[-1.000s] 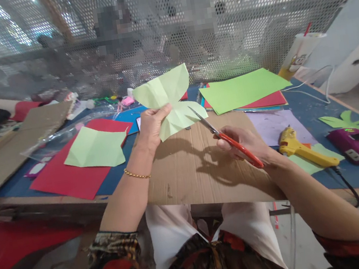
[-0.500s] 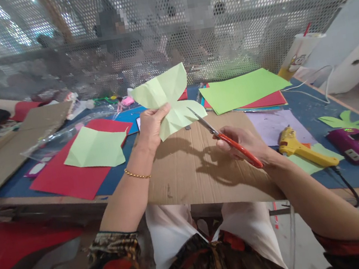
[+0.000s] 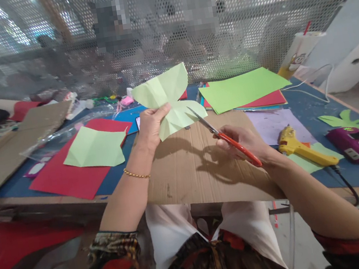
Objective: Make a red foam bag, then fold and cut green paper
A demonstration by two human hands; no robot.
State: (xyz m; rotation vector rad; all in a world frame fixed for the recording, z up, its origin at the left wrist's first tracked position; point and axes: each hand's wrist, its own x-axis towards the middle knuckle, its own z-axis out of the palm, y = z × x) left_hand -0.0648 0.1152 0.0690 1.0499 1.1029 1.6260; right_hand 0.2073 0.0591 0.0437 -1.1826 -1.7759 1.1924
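My left hand [image 3: 155,122] pinches a creased, pale green paper [image 3: 179,114] near its middle and holds it up above the cardboard [image 3: 185,174]. The paper has rounded lobes with a deep notch on its right side. In my right hand [image 3: 239,141] are red-handled scissors [image 3: 237,146]; their blades look closed and point up and left, the tips over the paper's lower right lobe. Another pale green sheet [image 3: 95,147] lies on red paper [image 3: 71,180] to the left.
At the back right, a bright green sheet [image 3: 247,88] tops a paper stack. Further right are a yellow glue gun [image 3: 305,151], a purple power box [image 3: 358,146] with cables and a drink cup [image 3: 300,53]. A cardboard strip [image 3: 27,134] and plastic wrap lie left. Perforated metal [image 3: 160,47] stands behind.
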